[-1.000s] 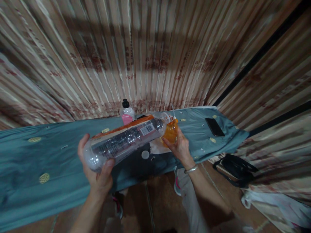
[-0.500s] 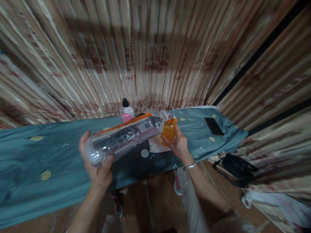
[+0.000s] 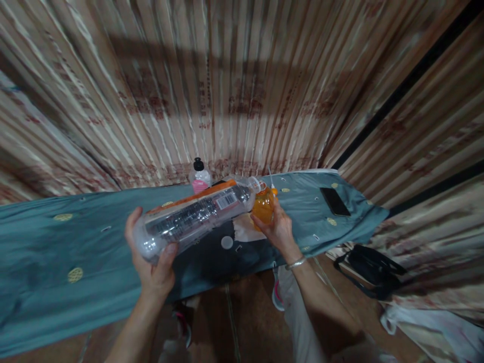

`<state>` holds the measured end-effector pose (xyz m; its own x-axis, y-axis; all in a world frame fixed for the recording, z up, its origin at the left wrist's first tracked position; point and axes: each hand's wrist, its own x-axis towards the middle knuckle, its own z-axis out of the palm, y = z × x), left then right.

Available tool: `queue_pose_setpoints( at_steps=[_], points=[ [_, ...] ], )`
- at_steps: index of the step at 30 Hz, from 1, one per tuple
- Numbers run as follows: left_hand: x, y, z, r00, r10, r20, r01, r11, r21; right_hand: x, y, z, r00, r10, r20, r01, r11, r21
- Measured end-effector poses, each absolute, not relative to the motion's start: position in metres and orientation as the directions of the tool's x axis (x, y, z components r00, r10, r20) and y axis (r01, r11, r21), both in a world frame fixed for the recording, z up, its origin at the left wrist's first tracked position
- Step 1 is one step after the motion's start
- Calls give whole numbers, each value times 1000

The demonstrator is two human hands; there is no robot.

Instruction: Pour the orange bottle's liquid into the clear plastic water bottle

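My left hand (image 3: 153, 267) grips the base of a large clear plastic bottle (image 3: 196, 214) with an orange-edged label and a barcode. The bottle leans to the right, its uncapped neck at the mouth of a small container of orange liquid (image 3: 263, 205). Around that container the fingers of my right hand (image 3: 279, 227) are closed. A thin white stick with an orange end (image 3: 274, 189) shows beside the container, near my right fingers. Whether anything flows between bottle and container I cannot tell. Below the bottle's neck, a white round cap (image 3: 227, 242) and a pale cloth or tissue (image 3: 247, 228) lie on the table.
A teal patterned cloth (image 3: 94, 242) covers the long narrow table. Behind the large bottle stands a pink-labelled bottle with a black top (image 3: 200, 175). A dark phone (image 3: 335, 201) lies at the right. Curtains (image 3: 227, 101) hang behind; a black bag (image 3: 372, 269) rests at the lower right.
The view has shifted slightly, so everything sits a little lower in the picture. Both hands keep their hold, and the large bottle stays tilted against the small container.
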<state>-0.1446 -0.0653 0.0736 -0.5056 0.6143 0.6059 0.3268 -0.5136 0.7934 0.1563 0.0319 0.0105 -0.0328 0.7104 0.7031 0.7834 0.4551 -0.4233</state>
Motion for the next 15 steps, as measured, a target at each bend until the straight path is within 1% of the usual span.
queue_pose_setpoints(
  at_steps=[7, 15],
  points=[
    [-141, -64, 77, -512, 609, 606, 296, -537, 790, 159, 33, 10, -31, 730, 683, 779, 446, -442],
    [-138, -60, 76, -506, 625, 594, 273, -537, 798, 158, 32, 12, -21, 713, 701, 781, 450, -434]
  ],
)
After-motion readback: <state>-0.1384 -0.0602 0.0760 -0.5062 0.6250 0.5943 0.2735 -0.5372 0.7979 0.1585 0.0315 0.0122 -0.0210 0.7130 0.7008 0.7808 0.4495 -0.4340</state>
